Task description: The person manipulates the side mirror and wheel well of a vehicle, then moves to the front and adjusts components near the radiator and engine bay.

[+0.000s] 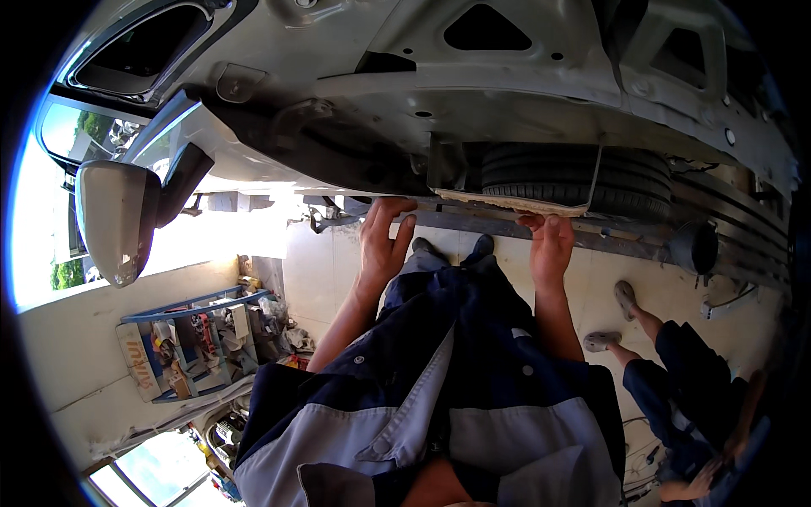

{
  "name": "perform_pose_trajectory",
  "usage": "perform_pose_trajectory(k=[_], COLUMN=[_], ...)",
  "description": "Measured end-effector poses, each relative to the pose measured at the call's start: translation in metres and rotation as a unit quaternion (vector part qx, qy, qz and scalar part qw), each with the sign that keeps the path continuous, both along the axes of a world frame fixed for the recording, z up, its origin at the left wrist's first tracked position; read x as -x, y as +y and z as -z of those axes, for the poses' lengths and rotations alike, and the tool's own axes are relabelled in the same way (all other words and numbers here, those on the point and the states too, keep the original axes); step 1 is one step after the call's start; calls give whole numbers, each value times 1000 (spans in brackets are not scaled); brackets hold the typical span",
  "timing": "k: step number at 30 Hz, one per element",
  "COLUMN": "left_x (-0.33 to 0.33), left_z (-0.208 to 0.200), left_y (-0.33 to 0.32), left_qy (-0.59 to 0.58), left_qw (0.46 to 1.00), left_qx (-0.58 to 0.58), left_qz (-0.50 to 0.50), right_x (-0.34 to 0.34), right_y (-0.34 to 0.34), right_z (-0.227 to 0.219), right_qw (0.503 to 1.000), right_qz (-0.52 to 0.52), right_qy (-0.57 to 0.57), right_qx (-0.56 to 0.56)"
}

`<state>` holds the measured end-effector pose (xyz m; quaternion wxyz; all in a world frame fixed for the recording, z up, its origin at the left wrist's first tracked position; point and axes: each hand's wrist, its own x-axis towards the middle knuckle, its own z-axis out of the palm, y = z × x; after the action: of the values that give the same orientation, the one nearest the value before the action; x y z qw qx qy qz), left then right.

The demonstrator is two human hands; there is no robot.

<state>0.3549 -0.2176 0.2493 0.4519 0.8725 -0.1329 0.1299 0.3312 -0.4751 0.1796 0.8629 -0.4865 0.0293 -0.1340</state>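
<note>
Standing apart at the car body, the left hand and right hand curl loosely; whether either grips is unclear. The tan-edged strip lies just beyond, running left to right, nearer the right hand. A tire sits behind; pale floor, co-worker and blue-framed rack surround.

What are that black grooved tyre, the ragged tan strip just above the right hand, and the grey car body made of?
Black grooved tyre: probably matt rubber, from its tread. Ragged tan strip: dull and rough-edged, so perhaps foam or fibreboard. Grey car body: likely painted sheet metal, given its soft sheen and pressed shapes.
</note>
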Motion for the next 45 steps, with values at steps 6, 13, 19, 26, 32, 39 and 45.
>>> perform_pose_trajectory(k=[6, 13, 19, 26, 32, 39, 45], left_x=[-49, -63, -60, -76, -86, -84, -73], left_z=[-54, -48, -43, -47, -47, -44, -53], left_y=[-46, -48, -54, -47, -46, -44, -51], left_qy=[-77, 3, 22, 66, 72, 78, 99], left_qw=[957, 959, 952, 930, 925, 925, 924], left_qx=[-204, -162, -182, -205, -185, -180, -203], left_qz=[192, 234, 244, 297, 325, 326, 307], right_x=[0, -1, -1, -4, -7, -10, -6], right_y=[-2, -5, -1, 3, 10, 19, 13], right_z=[-2, -23, -20, -13, -5, -8, -4], right_qw=[998, 996, 996, 995, 994, 997, 999], right_qz=[-7, -9, 17, 23, 27, 56, 46], right_qy=[8, 29, 28, 17, 6, 2, 17], right_qx=[55, 81, 80, 98, 102, 46, 22])
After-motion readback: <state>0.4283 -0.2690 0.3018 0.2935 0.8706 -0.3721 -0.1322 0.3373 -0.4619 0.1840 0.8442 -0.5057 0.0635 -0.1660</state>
